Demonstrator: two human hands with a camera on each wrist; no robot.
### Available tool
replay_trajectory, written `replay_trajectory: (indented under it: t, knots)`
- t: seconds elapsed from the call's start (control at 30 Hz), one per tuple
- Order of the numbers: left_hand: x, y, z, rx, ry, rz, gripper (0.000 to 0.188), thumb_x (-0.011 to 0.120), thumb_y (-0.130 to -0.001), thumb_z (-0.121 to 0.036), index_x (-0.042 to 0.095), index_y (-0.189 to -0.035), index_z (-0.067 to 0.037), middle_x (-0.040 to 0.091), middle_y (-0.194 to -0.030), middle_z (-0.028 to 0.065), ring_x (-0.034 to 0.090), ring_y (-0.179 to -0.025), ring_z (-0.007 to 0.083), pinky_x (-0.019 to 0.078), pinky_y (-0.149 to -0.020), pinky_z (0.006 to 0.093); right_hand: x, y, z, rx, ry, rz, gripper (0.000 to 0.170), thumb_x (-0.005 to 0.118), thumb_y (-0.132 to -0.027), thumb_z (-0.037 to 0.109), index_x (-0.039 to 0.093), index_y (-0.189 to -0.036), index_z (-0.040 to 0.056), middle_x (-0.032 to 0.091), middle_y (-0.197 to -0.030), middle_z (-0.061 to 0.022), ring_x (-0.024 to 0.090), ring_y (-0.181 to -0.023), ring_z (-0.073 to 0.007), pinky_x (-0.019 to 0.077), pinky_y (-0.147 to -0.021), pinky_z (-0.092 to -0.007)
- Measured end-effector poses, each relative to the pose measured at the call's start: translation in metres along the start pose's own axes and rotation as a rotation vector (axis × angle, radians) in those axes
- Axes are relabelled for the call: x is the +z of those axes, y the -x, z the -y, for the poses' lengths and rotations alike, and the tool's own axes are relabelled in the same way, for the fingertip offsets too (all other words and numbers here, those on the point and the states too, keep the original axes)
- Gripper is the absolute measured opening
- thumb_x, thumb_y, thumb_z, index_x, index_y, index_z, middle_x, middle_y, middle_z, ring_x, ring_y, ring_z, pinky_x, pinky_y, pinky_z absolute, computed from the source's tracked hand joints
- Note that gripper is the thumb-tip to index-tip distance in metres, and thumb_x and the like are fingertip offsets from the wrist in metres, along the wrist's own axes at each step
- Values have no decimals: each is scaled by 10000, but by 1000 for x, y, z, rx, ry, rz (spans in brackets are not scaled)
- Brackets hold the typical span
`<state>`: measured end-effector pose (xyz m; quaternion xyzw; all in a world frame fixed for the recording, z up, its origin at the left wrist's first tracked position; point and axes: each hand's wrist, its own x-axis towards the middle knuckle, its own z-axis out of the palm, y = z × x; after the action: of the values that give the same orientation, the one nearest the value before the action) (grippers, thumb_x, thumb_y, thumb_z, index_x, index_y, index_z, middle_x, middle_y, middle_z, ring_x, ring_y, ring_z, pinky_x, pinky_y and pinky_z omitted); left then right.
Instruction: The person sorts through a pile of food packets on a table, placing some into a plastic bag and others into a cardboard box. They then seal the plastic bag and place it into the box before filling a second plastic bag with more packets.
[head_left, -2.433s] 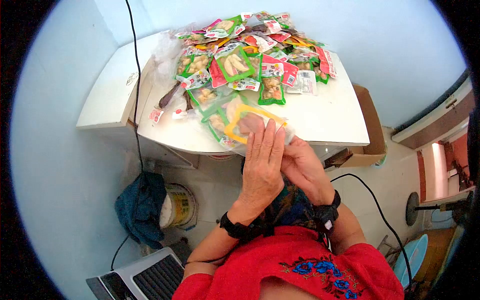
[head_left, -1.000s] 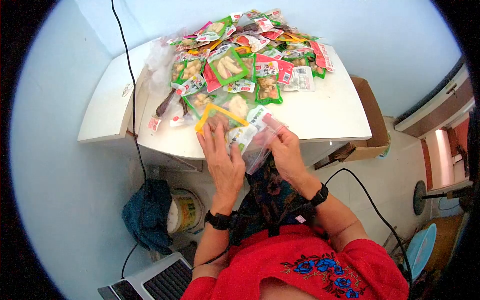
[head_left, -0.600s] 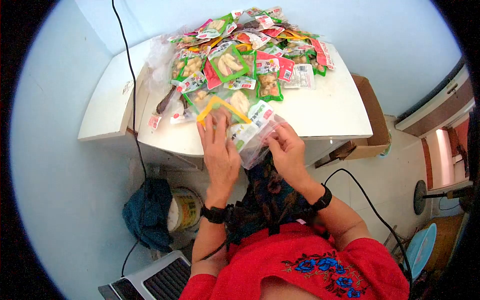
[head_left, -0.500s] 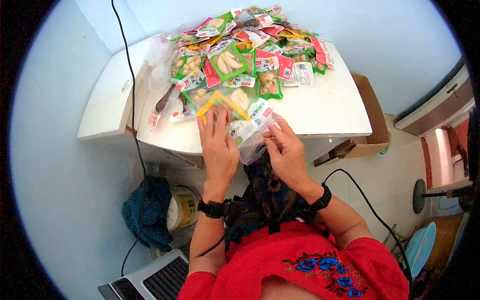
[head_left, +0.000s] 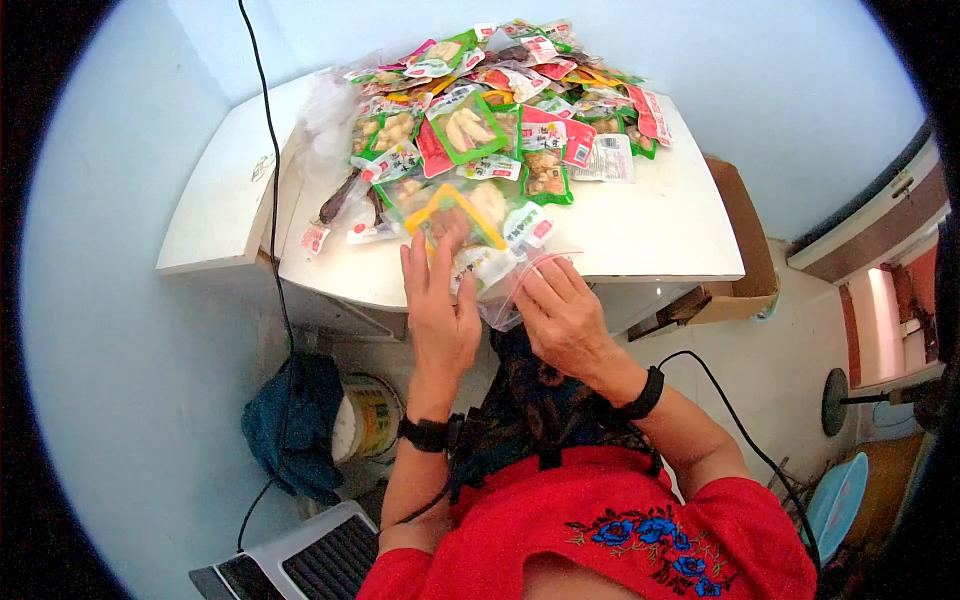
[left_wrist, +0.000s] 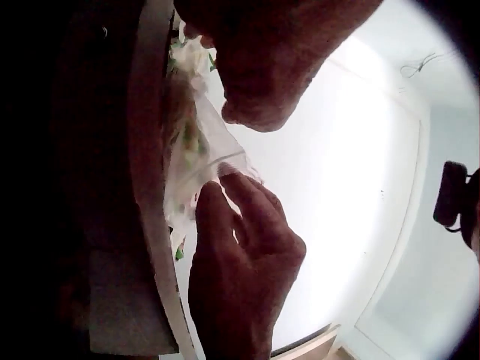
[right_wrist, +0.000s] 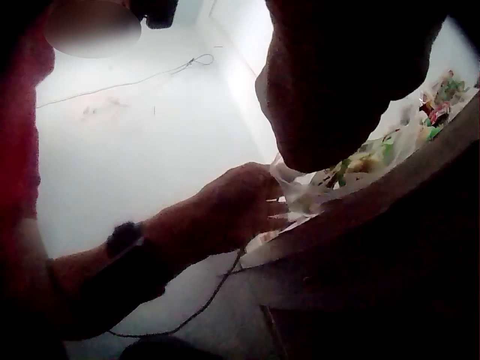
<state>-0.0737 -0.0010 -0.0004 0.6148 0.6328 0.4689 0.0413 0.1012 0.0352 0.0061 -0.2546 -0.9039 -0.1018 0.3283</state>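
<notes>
Clear plastic zip bag (head_left: 498,314) overhangs front edge of white desk (head_left: 660,235). Right hand (head_left: 568,316) pinches bag's mouth edge; left hand (head_left: 440,322), fingers extended, rests on yellow-bordered food packet (head_left: 458,220) showing through plastic. Heap of multicoloured food packets (head_left: 465,135) behind.

bag (head_left: 503,314): clear, thin red line; packet (head_left: 452,218): yellow-bordered; table (head_left: 640,230): white; shirt (head_left: 560,500): red, blue flowers
</notes>
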Motion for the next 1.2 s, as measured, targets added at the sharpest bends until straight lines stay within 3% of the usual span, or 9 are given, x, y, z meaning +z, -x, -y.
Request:
replay_trajectory:
  t: [0.07, 0.17, 0.27, 0.3, 0.43, 0.57, 0.83, 1.07, 1.2]
  knots:
    - [-7, 9, -8, 77, -10, -40, 529, 609, -879, -112, 483, -1387, -28, 337, -1490, 297, 323, -1366, 506, 281, -1128, 516, -1, -1, -1, -37, 2, 13, 325, 574, -772, 138, 643, -1034, -42, 602, -1126, -162, 545, -1155, -326, 408, -1056, -464]
    - [-16, 28, -18, 217, -81, -54, 569, 682, -842, -166, 514, -1369, -36, 482, -1338, 254, 477, -1215, 452, 398, -1025, 489, 0, -7, 0, -95, -1, 38, 332, 577, -776, 146, 645, -1045, -35, 604, -1113, -162, 533, -1177, -324, 398, -1062, -462]
    - [-14, 48, -22, 197, -142, 33, 605, 741, -798, -202, 545, -1347, -42, 550, -1138, 186, 547, -1020, 370, 463, -883, 452, 6, -11, -5, -97, -44, 82, 322, 582, -775, 146, 645, -1040, -25, 610, -1120, -147, 544, -1139, -310, 425, -1009, -446]
    - [-8, 47, -20, 288, -137, -30, 580, 742, -796, -189, 564, -1329, -43, 559, -975, 133, 553, -874, 316, 474, -776, 419, 7, -10, -7, -77, -68, 100, 328, 589, -770, 144, 643, -1046, -26, 613, -1143, -143, 550, -1123, -306, 434, -988, -441]
    - [3, 53, -18, 225, -173, -38, 539, 717, -810, -103, 571, -1322, -23, 617, -920, 145, 593, -814, 323, 500, -725, 398, 12, -11, -11, -72, -101, 127, 325, 587, -769, 132, 642, -1054, -13, 634, -1139, -124, 571, -1050, -284, 451, -932, -415]
    - [5, 48, -23, 186, -121, -51, 432, 680, -836, -45, 616, -1262, -18, 625, -904, 158, 613, -790, 329, 511, -695, 398, 17, -11, -16, -190, -42, 24, 318, 567, -811, 133, 646, -1094, 11, 631, -1163, -101, 577, -1101, -282, 441, -970, -408]
    - [6, 44, -31, 209, -63, -136, 224, 645, -873, 10, 699, -1087, -22, 659, -913, 154, 650, -806, 313, 533, -701, 377, 35, -23, -10, -97, -26, 140, 346, 543, -857, 180, 624, -1166, 47, 589, -1255, -93, 525, -1207, -282, 415, -996, -473]
    - [3, 43, -33, 207, -49, -140, 226, 648, -882, -8, 692, -1103, -22, 667, -917, 144, 656, -817, 306, 540, -716, 369, 32, -23, -4, -38, 10, 91, 321, 547, -836, 168, 634, -1113, 34, 588, -1255, -114, 524, -1213, -289, 416, -985, -473]
    - [-7, 49, -30, 199, -37, -25, 297, 685, -867, -51, 663, -1162, -24, 656, -1021, 166, 643, -903, 317, 531, -760, 391, 0, -13, -9, -88, -33, 70, 268, 606, -790, 144, 654, -1017, 11, 641, -1119, -129, 603, -1074, -313, 464, -937, -445]
